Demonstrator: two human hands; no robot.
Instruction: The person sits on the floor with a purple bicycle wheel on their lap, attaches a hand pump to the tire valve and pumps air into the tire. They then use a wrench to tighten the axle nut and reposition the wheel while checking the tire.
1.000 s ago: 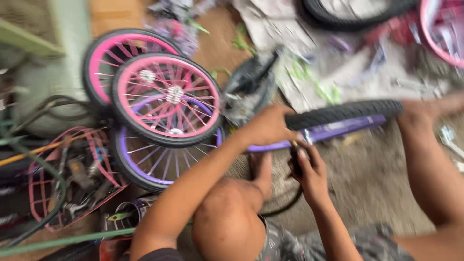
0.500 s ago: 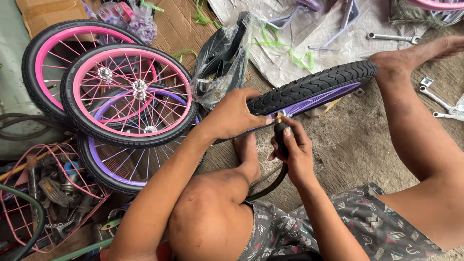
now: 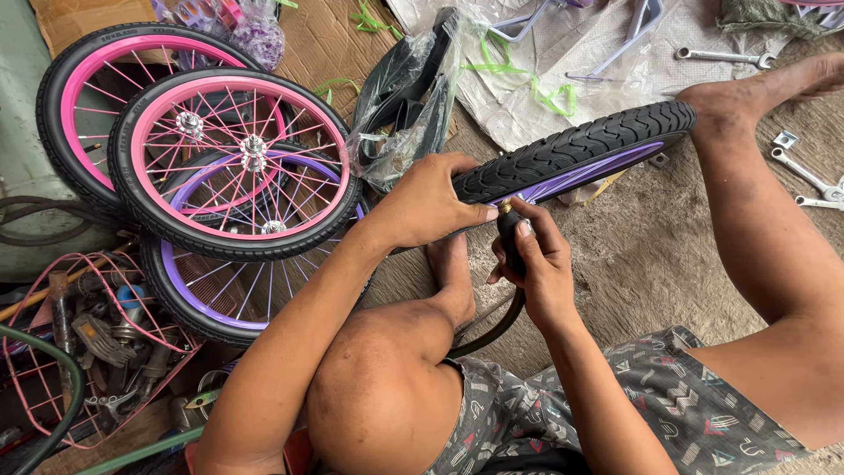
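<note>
Left hand (image 3: 432, 200) clamped over purple-rimmed bicycle wheel (image 3: 576, 151) lying on edge between the feet; right hand (image 3: 534, 264) pinched around black air-hose nozzle (image 3: 511, 236) at the brass valve (image 3: 505, 208); pink-rimmed wheels (image 3: 239, 163) stacked left, wrenches (image 3: 804, 174) lying right.

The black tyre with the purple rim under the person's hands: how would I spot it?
Start at the stack of pink-rimmed wheels on the left and look right. The black tyre with the purple rim lies apart, gripped by the left hand; unlike the stacked wheels, a bare foot steadies it.
</note>
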